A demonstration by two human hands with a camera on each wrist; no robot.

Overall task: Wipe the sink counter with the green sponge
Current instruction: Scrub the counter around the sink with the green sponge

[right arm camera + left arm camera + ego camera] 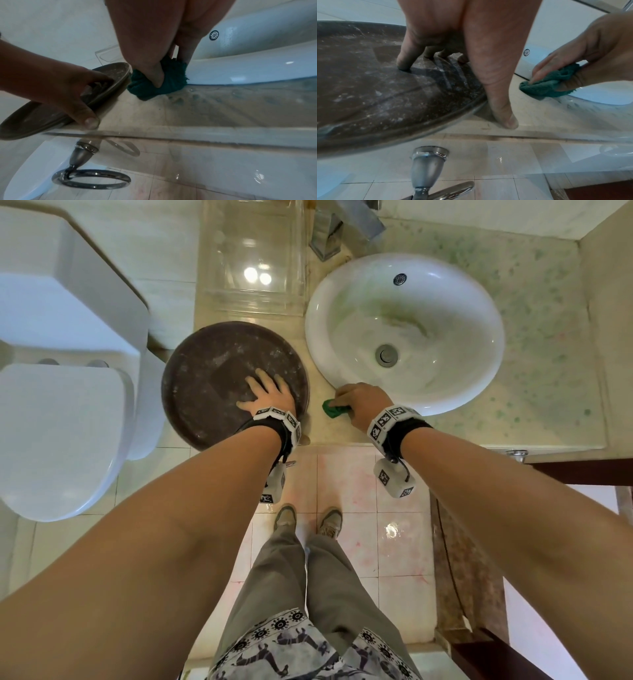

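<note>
My right hand grips the crumpled green sponge and presses it on the beige sink counter, right against the front-left rim of the white sink. In the right wrist view the fingers dig into the sponge. The left wrist view shows the sponge beside the sink's rim. My left hand rests on a dusty dark round tray left of the sink. Its fingertips press on the tray, and the thumb reaches down past the rim to the counter.
A clear plastic tray sits behind the dark tray, and the faucet stands behind the sink. Green specks cover the counter to the right of the sink. A toilet stands at the left. A chrome towel ring hangs under the counter's front edge.
</note>
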